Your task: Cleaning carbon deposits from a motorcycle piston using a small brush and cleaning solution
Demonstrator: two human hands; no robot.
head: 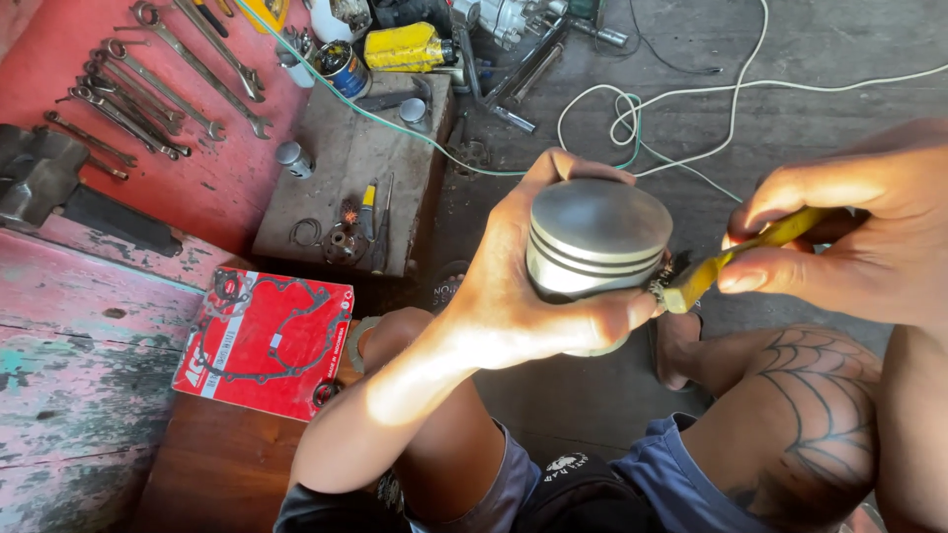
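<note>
At the frame's centre the left hand [523, 296] wraps its fingers around a metal piston [592, 242], while the right hand [849, 237] pinches a yellow-handled tool [750, 252] touching its side.

Grey metal piston [595, 237] w/ ring grooves, crown up, held mid-air above knees, yellow-handled tool [736, 255] tip touching its right side
</note>
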